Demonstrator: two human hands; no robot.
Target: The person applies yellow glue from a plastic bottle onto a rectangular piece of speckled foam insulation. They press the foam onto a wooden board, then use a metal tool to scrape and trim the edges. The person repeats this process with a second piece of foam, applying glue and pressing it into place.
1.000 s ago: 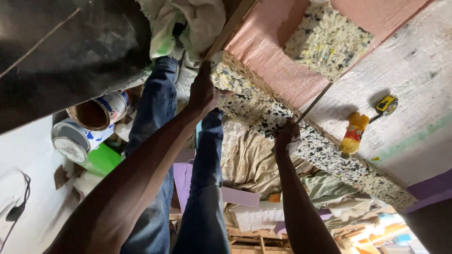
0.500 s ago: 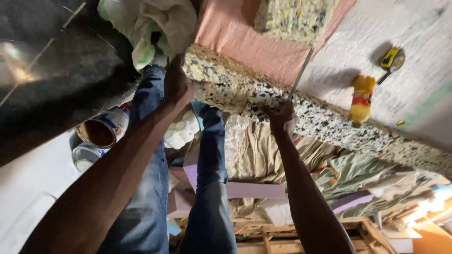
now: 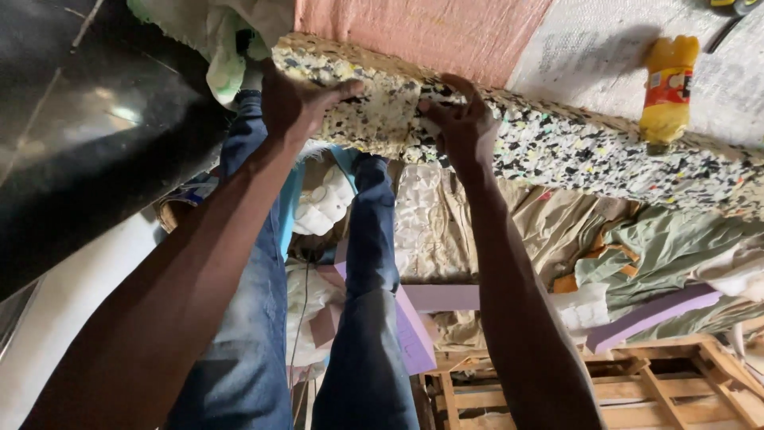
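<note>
The big speckled foam slab [image 3: 557, 147] fills the top of your view, its long axis running from upper left down to the right edge, with its thick cut edge facing you. Above it lies a pink woven sheet [image 3: 422, 32] and, further right, a pale worktop [image 3: 589, 48]. To your left a dark glossy panel [image 3: 87, 135] leans in, with a bundle of pale cloth [image 3: 215, 40] over its upper corner. Below the slab there's a heap of tan and green fabric [image 3: 621, 239], purple foam offcuts [image 3: 652, 310], and a wooden pallet [image 3: 637, 390] at the bottom right. Someone in blue jeans [image 3: 366, 318] stands right in front of you, legs between your arms.

Now your hands. Your left hand [image 3: 298, 99] sits at the slab's left end, fingers curled closed over the top of the edge, thumb stretched along the face, so it has a firm hold of the foam. Your right hand [image 3: 461, 119] is just beside it toward the middle, fingers bent and pressed into the same edge, gripping. Both hands are bunched at the left end; the whole long run of slab stretches away to the right of your right hand, unsupported by you.

Smallest: a yellow bottle [image 3: 667, 84] with a red label stands on the slab, well right of both hands.
</note>
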